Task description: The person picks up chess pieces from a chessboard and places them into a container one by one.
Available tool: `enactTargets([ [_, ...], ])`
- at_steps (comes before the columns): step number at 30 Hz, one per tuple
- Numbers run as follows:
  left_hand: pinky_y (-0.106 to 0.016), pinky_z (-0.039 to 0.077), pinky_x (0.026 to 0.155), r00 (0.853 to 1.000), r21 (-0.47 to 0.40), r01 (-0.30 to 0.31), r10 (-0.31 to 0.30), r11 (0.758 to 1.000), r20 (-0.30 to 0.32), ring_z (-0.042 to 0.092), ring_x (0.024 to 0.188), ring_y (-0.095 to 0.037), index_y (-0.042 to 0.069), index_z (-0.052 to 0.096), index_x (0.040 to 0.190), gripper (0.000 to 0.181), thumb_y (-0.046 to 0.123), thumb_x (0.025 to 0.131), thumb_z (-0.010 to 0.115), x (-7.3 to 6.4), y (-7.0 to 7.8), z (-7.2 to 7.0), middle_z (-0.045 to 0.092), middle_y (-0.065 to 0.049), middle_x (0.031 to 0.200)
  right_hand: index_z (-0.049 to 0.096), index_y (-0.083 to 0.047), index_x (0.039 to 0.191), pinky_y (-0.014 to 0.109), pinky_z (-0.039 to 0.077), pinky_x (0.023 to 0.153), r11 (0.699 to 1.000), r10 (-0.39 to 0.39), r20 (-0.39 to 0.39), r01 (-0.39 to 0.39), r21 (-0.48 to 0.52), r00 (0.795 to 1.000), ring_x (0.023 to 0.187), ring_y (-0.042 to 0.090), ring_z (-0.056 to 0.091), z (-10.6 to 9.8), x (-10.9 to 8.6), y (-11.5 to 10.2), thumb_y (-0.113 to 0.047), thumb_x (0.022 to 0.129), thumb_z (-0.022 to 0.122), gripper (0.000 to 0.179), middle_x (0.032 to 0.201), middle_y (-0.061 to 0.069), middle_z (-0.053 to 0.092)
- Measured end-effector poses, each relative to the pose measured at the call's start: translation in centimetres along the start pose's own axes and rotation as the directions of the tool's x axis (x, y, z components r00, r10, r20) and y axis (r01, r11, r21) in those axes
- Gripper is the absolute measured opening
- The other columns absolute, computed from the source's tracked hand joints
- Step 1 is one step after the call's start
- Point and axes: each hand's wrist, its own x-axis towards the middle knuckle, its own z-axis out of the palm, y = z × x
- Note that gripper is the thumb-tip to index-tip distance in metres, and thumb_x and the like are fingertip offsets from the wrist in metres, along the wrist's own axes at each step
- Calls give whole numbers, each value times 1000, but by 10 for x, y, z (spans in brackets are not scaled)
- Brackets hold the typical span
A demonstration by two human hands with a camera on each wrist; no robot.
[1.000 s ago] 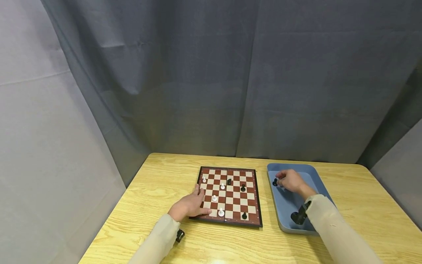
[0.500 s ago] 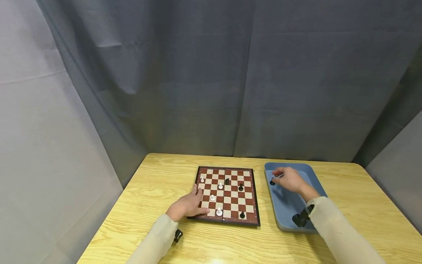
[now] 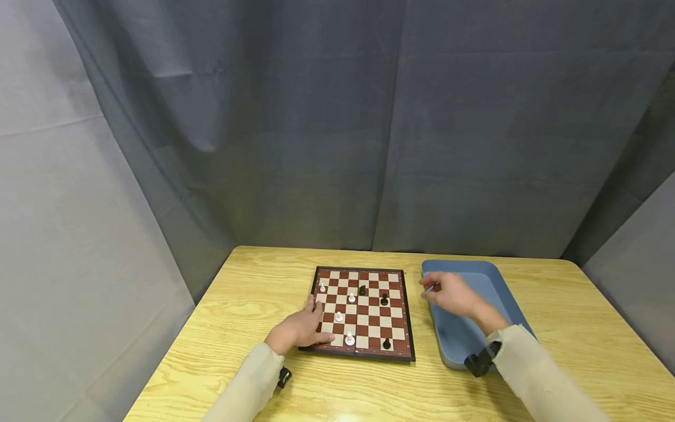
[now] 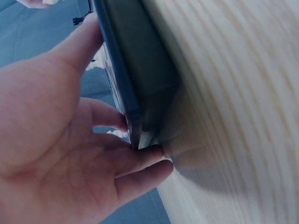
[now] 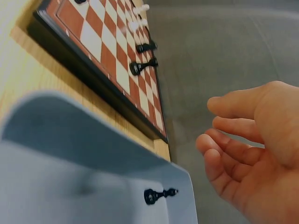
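A red-and-cream chessboard (image 3: 382,321) lies on the table with several white chess pieces (image 3: 350,339) and three black ones (image 3: 384,300) standing on it. My left hand (image 3: 300,328) rests at its near left corner, thumb and fingers spread along the dark frame, some fingertips touching the wood. Over the left rim of the blue tray (image 3: 459,340) hovers my right hand (image 3: 453,294), thumb and fingers apart with nothing between them. A black chess piece (image 5: 160,195) stands inside the tray in the right wrist view; my hand hides it in the head view.
The wooden table (image 3: 263,281) carries both board and tray, with a narrow strip of wood between them. A grey curtain (image 3: 316,146) hangs behind the far edge, and a lighter cloth (image 3: 79,234) hangs at the left.
My right hand has let go of the black chess piece in the tray and moved left to above the tray's rim. The left hand stays at the board's corner.
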Motion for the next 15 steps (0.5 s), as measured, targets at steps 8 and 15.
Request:
enactTargets([
  [8,-36,49,78,1000,-6,3,-3,1000,-3,45,125,-35,-3,22,148,93,61,89,51,-1,-1,1,7,-27,153,66,0,111,30,49,63,999,-40,27,39,17,999,83,18,61,13,-5,-9,-12,86,68,28,104,15,65],
  [15,-38,48,84,1000,-9,7,-7,1000,-1,40,129,-35,-3,21,149,92,61,89,50,1,-3,2,6,-27,154,67,1,108,27,48,61,996,-77,49,75,46,996,80,16,60,27,-10,-19,-8,86,67,24,104,12,64],
])
